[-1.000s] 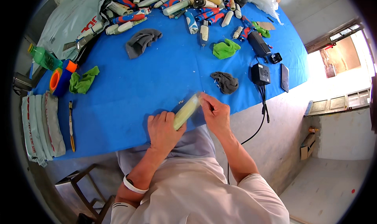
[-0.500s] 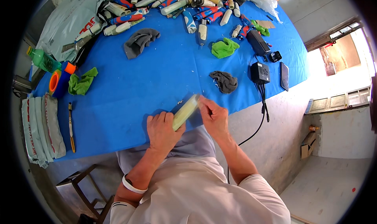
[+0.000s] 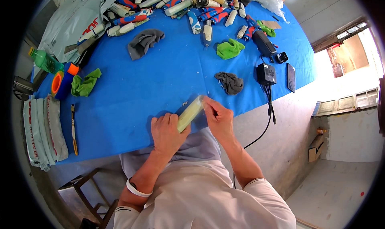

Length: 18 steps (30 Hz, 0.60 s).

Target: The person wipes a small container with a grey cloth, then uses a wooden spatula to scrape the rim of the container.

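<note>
My left hand [image 3: 166, 133] is closed round the lower end of a pale yellow-green tube-shaped casing [image 3: 189, 114]. The casing slants up and to the right, over the near edge of the blue-covered table. At its upper end, the thumb and fingers of my right hand [image 3: 217, 116] are pinched together. Blur hides whether they grip the rim or some small piece there. A few whitish crumbs [image 3: 185, 103] lie on the cloth beside the casing. To the right, past my right hand, sits a crumpled dark grey cloth [image 3: 230, 83].
Several similar casings and red-and-blue handles [image 3: 176, 6] are heaped along the far side. Green cloths [image 3: 230, 49], a grey cloth [image 3: 145, 43], a black power box [image 3: 266, 73] with hanging cables and a phone [image 3: 290, 78] lie about. A brush [image 3: 73, 128] and plastic packets [image 3: 44, 130] are left.
The whole picture has shifted very slightly to the right. My hands and the casing keep almost the same pose, with only a small change at my right fingertips.
</note>
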Tool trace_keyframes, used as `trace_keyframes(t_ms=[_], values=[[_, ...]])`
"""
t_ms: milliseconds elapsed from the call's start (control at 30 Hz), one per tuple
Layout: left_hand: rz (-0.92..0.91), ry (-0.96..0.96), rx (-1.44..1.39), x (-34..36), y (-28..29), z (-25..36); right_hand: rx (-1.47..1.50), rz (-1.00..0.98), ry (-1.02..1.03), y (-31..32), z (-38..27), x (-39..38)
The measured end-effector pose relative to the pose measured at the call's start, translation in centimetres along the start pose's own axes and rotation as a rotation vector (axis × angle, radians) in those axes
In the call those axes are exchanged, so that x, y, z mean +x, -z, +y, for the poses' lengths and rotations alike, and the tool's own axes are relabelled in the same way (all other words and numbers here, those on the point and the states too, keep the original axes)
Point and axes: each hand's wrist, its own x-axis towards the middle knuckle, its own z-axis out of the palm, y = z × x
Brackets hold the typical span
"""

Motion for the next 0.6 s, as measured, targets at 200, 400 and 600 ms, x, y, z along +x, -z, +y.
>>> trace_keyframes(t_ms=[200,400,600], values=[[0.000,0.004,-0.003,0.1,0.1,0.1,-0.008,0.057,0.015,-0.6,1.2,-0.2],[-0.014,-0.002,0.002,0.1,0.2,0.0,-0.005,0.049,-0.001,-0.5,0.5,-0.5],[-0.002,-0.002,-0.003,0.2,0.1,0.0,-0.044,0.033,0.019,-0.4,-0.7,-1.1]])
